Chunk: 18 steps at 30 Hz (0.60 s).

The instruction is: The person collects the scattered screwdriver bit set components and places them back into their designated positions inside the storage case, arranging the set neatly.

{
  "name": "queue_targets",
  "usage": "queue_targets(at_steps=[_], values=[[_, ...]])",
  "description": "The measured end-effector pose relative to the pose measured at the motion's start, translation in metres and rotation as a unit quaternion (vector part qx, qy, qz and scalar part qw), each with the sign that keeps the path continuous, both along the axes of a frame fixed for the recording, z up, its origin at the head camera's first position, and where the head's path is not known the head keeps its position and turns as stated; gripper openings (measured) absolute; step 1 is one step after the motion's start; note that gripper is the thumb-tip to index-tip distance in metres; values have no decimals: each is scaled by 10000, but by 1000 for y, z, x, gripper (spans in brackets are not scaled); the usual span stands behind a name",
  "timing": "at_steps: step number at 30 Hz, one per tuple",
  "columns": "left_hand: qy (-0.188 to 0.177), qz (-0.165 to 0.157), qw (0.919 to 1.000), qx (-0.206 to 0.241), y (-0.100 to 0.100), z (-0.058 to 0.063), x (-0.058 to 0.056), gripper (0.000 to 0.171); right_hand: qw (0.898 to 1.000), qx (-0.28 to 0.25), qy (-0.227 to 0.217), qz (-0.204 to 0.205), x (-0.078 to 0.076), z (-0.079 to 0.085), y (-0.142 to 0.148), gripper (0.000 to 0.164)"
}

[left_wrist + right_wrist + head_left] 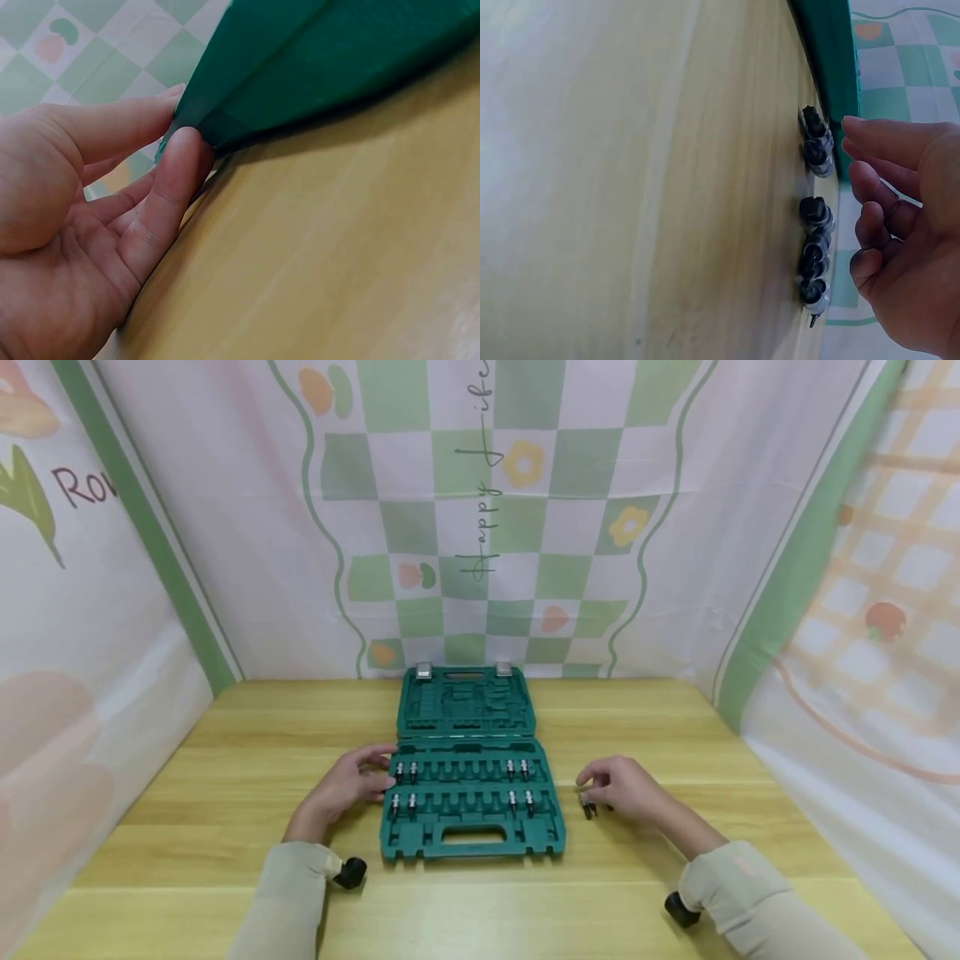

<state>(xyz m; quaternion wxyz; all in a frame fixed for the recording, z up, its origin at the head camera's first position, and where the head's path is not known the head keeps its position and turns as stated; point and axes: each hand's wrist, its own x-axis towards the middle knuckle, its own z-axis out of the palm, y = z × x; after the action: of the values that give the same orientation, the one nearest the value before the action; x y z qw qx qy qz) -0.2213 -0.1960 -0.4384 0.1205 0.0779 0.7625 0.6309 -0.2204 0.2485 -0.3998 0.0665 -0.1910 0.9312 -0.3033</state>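
Green case (472, 819) between left hand (347, 786) and loose bits (815, 216); cloth (517, 531) behind.

head: bright, even; right wrist: table (562, 165) glare; left wrist: shadow under case (322, 67)

Behind the light wooden table (480, 914) hangs a pale back cloth (480, 518) printed with green and white checks, small flowers and the words "Happy Life". To the table's left is a cloth (90, 618) with lettering, and to its right an orange-gridded one (885, 610), both green-banded; soft light brightens the table's surface.
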Motion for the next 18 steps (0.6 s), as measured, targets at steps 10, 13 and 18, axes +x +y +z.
queue_targets(at_steps=[10, 13, 18], values=[[-28, 9, 10000, -18, -1, 0, -1, 55, 9997, 105, 180, 93, 1, -7, 3, 13], [-11, 30, 10000, -22, -1, 0, -1, 55, 9996, 101, 229, 113, 1, -8, 4, 14], [-2, 63, 10000, -9, 0, -1, -2, 54, 9989, 179, 404, 185, 0, -10, 4, 14]])
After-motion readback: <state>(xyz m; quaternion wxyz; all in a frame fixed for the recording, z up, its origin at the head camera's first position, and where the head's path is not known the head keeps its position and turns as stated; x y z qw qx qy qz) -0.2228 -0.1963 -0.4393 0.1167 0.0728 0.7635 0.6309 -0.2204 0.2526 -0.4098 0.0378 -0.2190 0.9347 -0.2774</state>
